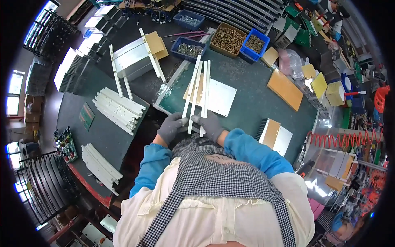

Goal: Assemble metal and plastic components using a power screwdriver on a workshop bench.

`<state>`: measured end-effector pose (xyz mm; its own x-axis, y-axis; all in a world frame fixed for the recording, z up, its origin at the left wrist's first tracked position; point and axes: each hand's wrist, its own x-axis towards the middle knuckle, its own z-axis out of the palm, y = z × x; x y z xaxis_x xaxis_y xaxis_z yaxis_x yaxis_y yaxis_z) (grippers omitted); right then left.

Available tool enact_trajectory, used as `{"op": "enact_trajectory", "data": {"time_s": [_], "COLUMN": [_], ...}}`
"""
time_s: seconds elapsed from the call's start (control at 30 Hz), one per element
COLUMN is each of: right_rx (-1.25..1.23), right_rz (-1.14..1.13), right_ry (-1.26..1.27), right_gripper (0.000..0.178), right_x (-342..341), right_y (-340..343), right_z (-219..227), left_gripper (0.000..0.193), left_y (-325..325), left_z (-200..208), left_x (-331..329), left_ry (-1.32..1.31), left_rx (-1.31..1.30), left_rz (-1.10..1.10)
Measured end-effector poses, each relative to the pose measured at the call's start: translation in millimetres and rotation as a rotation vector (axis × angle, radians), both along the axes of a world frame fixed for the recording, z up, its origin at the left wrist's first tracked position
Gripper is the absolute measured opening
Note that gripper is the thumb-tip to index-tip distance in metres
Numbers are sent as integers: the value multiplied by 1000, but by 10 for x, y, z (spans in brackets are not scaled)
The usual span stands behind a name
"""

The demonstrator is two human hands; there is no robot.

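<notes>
Near the bench's front edge, my left hand (172,128) in a grey glove is closed around the lower ends of slim white bars (192,94). My right hand (210,126), gloved alike, closes on the lower ends of the white bars beside it. Several bars fan slightly apart, their far ends pointing away from me. Beyond my hands, they cross over a white plate (221,97) with holes near its edges. A tan sheet lies partly beneath the bars. My fingertips are close together, and which bar each finger touches is partly hidden.
Stacked white bars (119,108) and another bar pile (100,166) lie left. A white panel with bars attached (132,57) sits beyond them. Bins of fasteners (227,40) line the back. An orange-brown board (285,89) and a finned part (263,131) lie right.
</notes>
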<state>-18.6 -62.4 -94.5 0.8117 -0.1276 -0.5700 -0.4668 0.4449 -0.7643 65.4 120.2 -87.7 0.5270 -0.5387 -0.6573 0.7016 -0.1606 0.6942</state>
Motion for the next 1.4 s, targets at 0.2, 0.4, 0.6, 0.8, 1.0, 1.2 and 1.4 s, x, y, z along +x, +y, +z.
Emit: {"op": "enact_trajectory", "data": {"time_s": [0.2,0.4,0.6,0.8,1.0,1.2,1.4], "right_rx": [-139,-246,32,62,332,693,606], "right_rz": [-71,-94,-13,12,-378,-461,-411], "right_ry": [-78,-211,-311,-371,-574,-689,-667], "right_gripper": [27,25,28,30,53,47,49], "right_x": [-16,-260,-639,-1142,-1582,-1781,-1933], "right_y": [86,-277,-909,-1200,-1487,-1489,-1436], "right_z": [53,567,1084,1280,1001,869,865], "left_gripper": [43,42,54,52,33,25,28], "left_y": [-5,176,-736,-1354,-1463,-1832,-1910], "left_z": [19,102,1524,1475,540,258,146], "left_x": [53,138,65,-16,-130,-156,-185], "left_ry": [-11,-370,-1798,-1928,-1084,-1392,-1541], "left_rx": [6,218,460,164,327,657,779], "left_rz": [-78,-48,-168,-1002,-366,-497,-491]}}
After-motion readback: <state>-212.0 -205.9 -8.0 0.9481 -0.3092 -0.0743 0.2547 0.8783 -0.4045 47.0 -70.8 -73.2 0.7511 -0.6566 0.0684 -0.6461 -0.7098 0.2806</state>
